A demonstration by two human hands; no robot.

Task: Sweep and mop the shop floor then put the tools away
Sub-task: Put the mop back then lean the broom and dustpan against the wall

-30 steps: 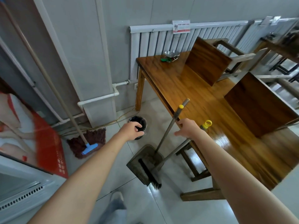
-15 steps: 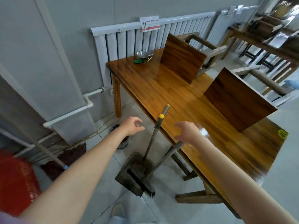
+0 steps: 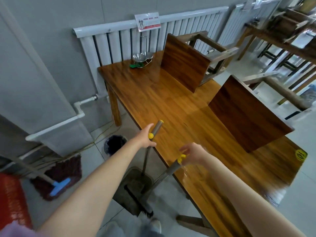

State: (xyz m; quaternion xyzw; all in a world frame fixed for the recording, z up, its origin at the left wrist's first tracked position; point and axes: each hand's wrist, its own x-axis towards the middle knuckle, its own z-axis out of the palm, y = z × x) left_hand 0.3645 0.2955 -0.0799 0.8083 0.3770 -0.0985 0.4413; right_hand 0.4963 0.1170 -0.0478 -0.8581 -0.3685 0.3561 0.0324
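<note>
1. Head view: the left hand (image 3: 146, 137) closes round the dustpan handle (image 3: 154, 132), thumb below the yellow collar, fingers curling behind the grey grip. It leans on the near long edge of the wooden table (image 3: 171, 103).
2. The right hand (image 3: 193, 153) hovers with fingers loosely spread just beside the yellow cap of the broom handle (image 3: 172, 169); whether it touches is blurred, I cannot tell.
3. Down on the tiles, the dustpan (image 3: 131, 189) sits with the broom head (image 3: 145, 208) tucked into it, right by the person's shoe.
4. Handling, as I judge it: both tools look light, thin stiff poles, smooth grips. Take them high, under the yellow fittings, and the pan should swing freely.
5. Edges: the table's long edge runs hard against both handles, and a table leg stands just behind the broom.
6. Open room: bare tiles to the left, though the black bin (image 3: 114, 145) and the mop (image 3: 58, 178) by the wall crowd that side. Lifting straight up looks safest.
</note>
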